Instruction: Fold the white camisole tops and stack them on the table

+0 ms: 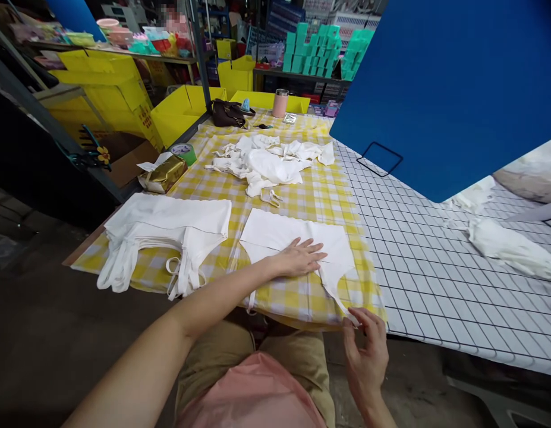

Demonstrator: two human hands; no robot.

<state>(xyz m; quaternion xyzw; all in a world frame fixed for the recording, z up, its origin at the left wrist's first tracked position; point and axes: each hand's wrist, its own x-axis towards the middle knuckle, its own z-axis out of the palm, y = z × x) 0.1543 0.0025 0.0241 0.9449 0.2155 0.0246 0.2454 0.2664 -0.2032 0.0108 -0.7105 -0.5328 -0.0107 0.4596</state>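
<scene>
A workshop table under a yellow checked tablecloth (302, 297) fills the foreground, with shelves of stock behind. At the cloth's near edge the right hand (367, 356) pinches the strap end of a white fabric piece (297, 235) between thumb and fingertips. The left hand (299, 257) lies flat on that piece, fingers spread. Left of the piece sits a stack of folded white pieces (168, 229). Beyond the piece lies a loose white heap (268, 163), and farther back a pink tumbler (280, 103).
</scene>
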